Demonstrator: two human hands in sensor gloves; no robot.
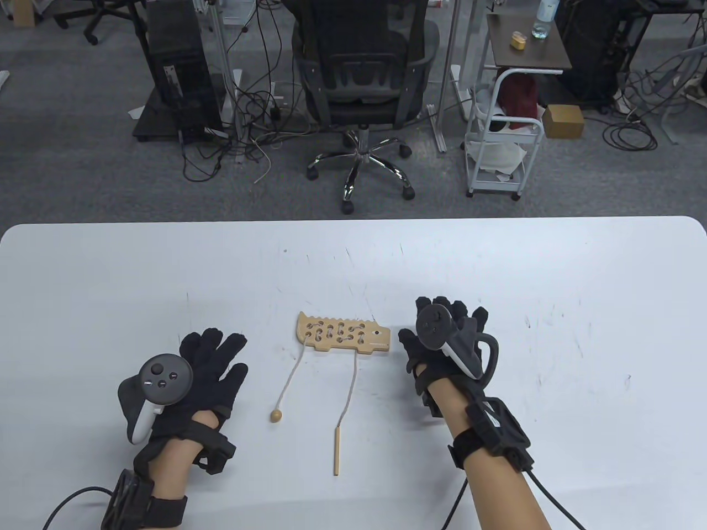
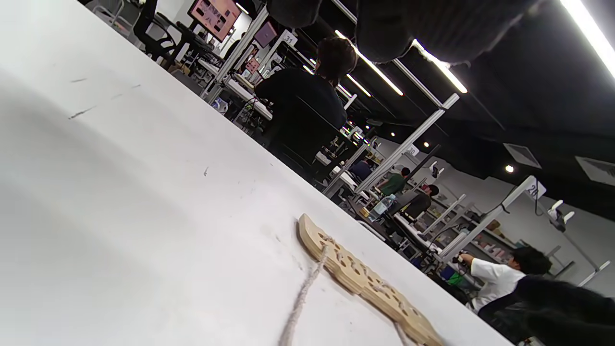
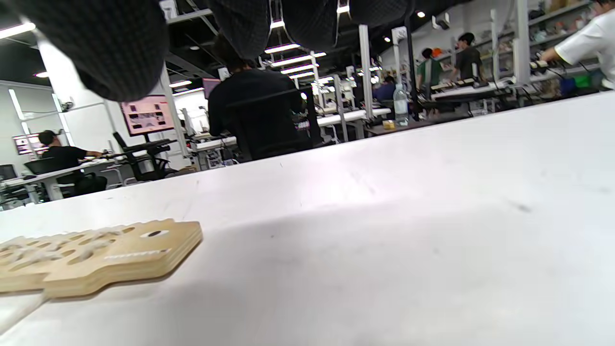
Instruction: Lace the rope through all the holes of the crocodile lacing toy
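White and faintly scuffed with dark marks, the table [image 1: 497, 265] filled the lower half of the table view. A wooden crocodile lacing toy [image 1: 343, 333] lay flat near its middle, rope [image 1: 350, 381] already laced through its holes. Two rope tails trailed toward the person: one ended in a wooden bead [image 1: 276, 415], the other in a wooden needle [image 1: 336, 450]. The left hand [image 1: 207, 375] rested flat on the table left of the toy, fingers spread and holding nothing. The right hand [image 1: 442, 342] rested just right of the toy, fingers relaxed, empty. Beyond the table stood grey carpet, a black office chair [image 1: 362, 72], tangled cables, a white cart [image 1: 502, 149] and a cardboard box [image 1: 563, 121].
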